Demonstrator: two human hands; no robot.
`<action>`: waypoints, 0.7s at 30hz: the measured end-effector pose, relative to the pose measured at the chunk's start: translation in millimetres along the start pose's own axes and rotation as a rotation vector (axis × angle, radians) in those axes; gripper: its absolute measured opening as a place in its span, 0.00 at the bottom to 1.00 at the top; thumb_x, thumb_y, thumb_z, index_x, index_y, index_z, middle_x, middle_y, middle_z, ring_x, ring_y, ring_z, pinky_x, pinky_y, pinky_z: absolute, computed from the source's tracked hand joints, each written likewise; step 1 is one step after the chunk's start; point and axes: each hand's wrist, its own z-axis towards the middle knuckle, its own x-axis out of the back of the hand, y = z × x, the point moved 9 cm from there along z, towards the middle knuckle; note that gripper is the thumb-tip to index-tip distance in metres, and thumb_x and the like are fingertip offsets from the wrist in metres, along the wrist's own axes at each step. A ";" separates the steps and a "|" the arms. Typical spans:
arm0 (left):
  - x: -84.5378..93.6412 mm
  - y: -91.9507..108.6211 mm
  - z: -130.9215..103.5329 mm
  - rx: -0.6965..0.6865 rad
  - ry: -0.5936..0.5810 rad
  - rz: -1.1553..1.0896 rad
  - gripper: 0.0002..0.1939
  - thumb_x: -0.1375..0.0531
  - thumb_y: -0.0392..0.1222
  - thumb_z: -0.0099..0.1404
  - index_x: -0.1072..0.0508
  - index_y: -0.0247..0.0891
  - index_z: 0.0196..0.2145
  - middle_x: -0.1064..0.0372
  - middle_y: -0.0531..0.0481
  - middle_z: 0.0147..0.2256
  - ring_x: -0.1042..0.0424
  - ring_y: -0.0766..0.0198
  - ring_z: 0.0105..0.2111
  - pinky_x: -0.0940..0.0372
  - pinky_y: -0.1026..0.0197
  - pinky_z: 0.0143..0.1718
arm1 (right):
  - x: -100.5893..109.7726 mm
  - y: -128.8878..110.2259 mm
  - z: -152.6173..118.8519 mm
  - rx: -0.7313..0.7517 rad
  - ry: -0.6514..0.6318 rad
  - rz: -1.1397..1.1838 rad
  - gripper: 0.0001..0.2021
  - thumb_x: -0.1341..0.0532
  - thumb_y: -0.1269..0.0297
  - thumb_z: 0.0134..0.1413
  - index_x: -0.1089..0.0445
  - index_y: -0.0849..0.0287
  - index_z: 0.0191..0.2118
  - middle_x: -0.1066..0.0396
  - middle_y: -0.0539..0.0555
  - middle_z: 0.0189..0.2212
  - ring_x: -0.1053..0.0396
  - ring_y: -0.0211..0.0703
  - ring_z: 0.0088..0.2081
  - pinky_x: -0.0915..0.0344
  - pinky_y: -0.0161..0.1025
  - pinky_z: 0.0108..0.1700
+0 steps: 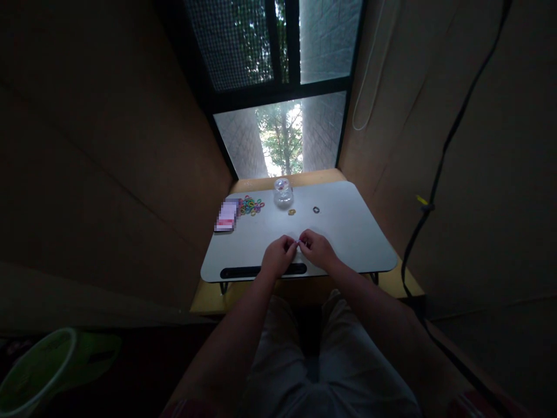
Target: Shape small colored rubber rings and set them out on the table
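Note:
Above the near part of the white lap table, my left hand (279, 255) and my right hand (317, 249) meet fingertip to fingertip, both closed in a pinch. A tiny purplish band (298, 241) shows between them; its shape is mostly hidden by the fingers. Beyond the hands lie a small yellow loop (292, 212) and a dark loop (316, 209), which look like hair ties. Behind the yellow one stands a clear jar (284, 194). A pile of colourful small hair ties (251, 205) lies at the table's far left.
A phone (227, 215), its screen blurred, lies at the left edge of the white table (357, 232). A black slot (241, 271) runs along the front edge. A window (282, 139) stands behind. A dark cable (439, 168) hangs at right; a green basket (65, 360) sits lower left.

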 end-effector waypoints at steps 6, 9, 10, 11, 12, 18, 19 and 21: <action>2.8 1.9 -0.1 0.008 0.019 -0.004 0.11 0.45 0.49 0.64 0.29 0.40 0.34 0.29 0.53 0.28 0.33 0.68 0.28 0.43 0.64 0.30 | -1.4 -0.1 -0.2 0.015 -0.016 0.031 0.04 0.42 0.66 0.51 0.31 0.57 0.32 0.31 0.48 0.24 0.37 0.36 0.25 0.44 0.33 0.30; 3.8 1.8 -0.3 0.024 0.027 -0.009 0.12 0.45 0.50 0.64 0.29 0.40 0.34 0.29 0.53 0.29 0.33 0.67 0.28 0.42 0.64 0.31 | -2.4 0.4 -0.1 0.013 -0.030 0.035 0.04 0.42 0.66 0.50 0.30 0.58 0.32 0.31 0.48 0.23 0.38 0.35 0.24 0.44 0.33 0.29; 3.7 1.7 -0.3 0.025 0.026 -0.009 0.12 0.44 0.50 0.64 0.29 0.40 0.34 0.29 0.52 0.29 0.33 0.67 0.29 0.42 0.64 0.32 | -2.4 0.4 0.1 0.014 -0.031 0.032 0.04 0.41 0.66 0.50 0.30 0.58 0.32 0.32 0.48 0.23 0.38 0.35 0.24 0.44 0.33 0.29; 3.7 1.8 -0.3 0.020 0.026 -0.011 0.11 0.44 0.50 0.63 0.29 0.40 0.35 0.28 0.52 0.29 0.33 0.67 0.29 0.42 0.64 0.32 | -2.6 0.3 0.3 0.017 -0.034 0.027 0.04 0.41 0.66 0.50 0.30 0.58 0.32 0.32 0.48 0.23 0.38 0.35 0.24 0.44 0.33 0.29; 3.4 2.3 -0.3 0.009 0.022 -0.016 0.11 0.44 0.49 0.63 0.29 0.40 0.35 0.28 0.53 0.30 0.33 0.67 0.29 0.42 0.64 0.32 | -3.0 -0.1 0.5 0.022 -0.040 0.020 0.04 0.41 0.67 0.50 0.30 0.58 0.32 0.32 0.48 0.23 0.38 0.35 0.24 0.44 0.33 0.29; 0.5 0.3 -0.4 -0.023 -0.008 -0.008 0.09 0.44 0.47 0.63 0.28 0.41 0.36 0.30 0.53 0.29 0.34 0.68 0.28 0.42 0.65 0.31 | -5.9 -1.7 1.2 0.056 -0.066 -0.027 0.03 0.41 0.67 0.50 0.30 0.58 0.31 0.31 0.49 0.24 0.38 0.36 0.25 0.44 0.33 0.30; 0.4 0.0 -0.5 -0.023 -0.009 -0.003 0.09 0.45 0.46 0.63 0.29 0.41 0.35 0.30 0.53 0.29 0.35 0.68 0.28 0.43 0.65 0.31 | -5.6 -1.5 1.2 0.056 -0.060 -0.033 0.03 0.41 0.67 0.50 0.30 0.58 0.31 0.31 0.49 0.24 0.38 0.36 0.26 0.44 0.33 0.30; 0.0 0.1 -0.5 -0.026 -0.012 -0.001 0.08 0.45 0.46 0.64 0.29 0.41 0.35 0.31 0.54 0.29 0.35 0.68 0.29 0.43 0.64 0.31 | -5.0 -0.8 1.2 0.053 -0.048 -0.037 0.03 0.41 0.68 0.51 0.30 0.58 0.31 0.32 0.49 0.25 0.38 0.36 0.26 0.44 0.34 0.31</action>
